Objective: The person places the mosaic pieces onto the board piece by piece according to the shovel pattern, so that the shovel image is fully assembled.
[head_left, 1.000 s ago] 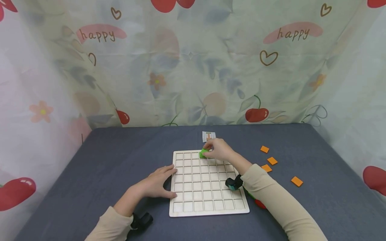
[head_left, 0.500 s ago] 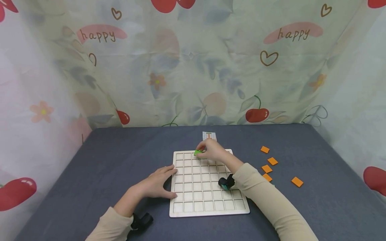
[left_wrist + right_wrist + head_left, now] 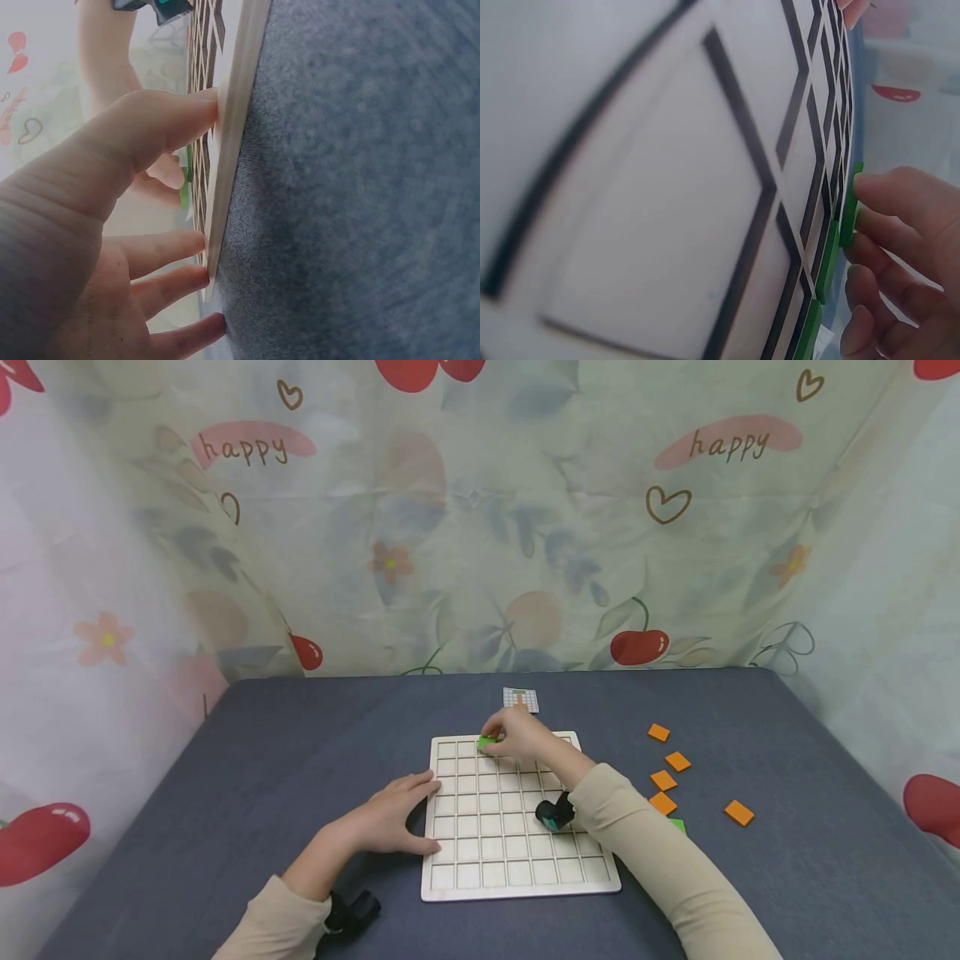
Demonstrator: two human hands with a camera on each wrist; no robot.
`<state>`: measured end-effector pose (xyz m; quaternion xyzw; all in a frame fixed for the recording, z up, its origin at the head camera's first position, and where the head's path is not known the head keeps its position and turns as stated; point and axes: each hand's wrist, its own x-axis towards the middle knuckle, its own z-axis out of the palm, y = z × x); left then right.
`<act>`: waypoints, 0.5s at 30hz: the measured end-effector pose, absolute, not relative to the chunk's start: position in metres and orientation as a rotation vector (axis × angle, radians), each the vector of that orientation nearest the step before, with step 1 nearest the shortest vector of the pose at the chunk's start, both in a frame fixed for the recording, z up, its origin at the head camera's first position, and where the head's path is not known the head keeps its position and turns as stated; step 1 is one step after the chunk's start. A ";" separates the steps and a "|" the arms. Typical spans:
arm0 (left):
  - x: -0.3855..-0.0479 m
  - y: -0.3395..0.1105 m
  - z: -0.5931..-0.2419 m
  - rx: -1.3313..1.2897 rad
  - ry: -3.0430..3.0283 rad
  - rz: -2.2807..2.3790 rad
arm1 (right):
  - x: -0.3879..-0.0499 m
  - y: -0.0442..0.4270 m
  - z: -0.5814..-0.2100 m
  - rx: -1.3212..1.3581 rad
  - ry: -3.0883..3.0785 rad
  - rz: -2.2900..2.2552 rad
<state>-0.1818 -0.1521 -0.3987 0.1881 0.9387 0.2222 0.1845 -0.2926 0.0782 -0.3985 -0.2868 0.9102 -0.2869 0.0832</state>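
Note:
A white gridded board (image 3: 491, 827) lies on the dark cloth. My left hand (image 3: 393, 812) rests at its left edge, thumb and fingertips spread and touching the rim, as the left wrist view (image 3: 112, 225) also shows. At the board's far row, my right hand (image 3: 517, 735) pinches a small green square tile (image 3: 486, 743) between thumb and fingers. In the right wrist view this pinched tile (image 3: 851, 206) is tilted over the grid. Two more green tiles, a nearer one (image 3: 808, 334) and a middle one (image 3: 828, 262), sit in cells beside it; the right hand hides them from the head view.
Several orange square tiles (image 3: 738, 812) lie right of the board on the dark tablecloth (image 3: 315, 735). A green tile (image 3: 678, 825) shows partly behind the right sleeve (image 3: 660, 852). Behind the board is a small printed pattern card (image 3: 521, 699), partly covered by the right hand.
My right hand has moved left along the board's far row with the green tile. Its forearm has uncovered more tiles at the right. My left hand has stayed still.

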 end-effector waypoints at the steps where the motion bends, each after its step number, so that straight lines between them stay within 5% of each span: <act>1: -0.182 -0.152 -0.399 0.529 2.646 0.625 | -0.293 0.078 -0.399 -0.869 2.723 -0.840; 15: -0.183 -0.152 -0.399 0.527 2.645 0.612 | -0.290 0.073 -0.399 -0.870 2.747 -0.749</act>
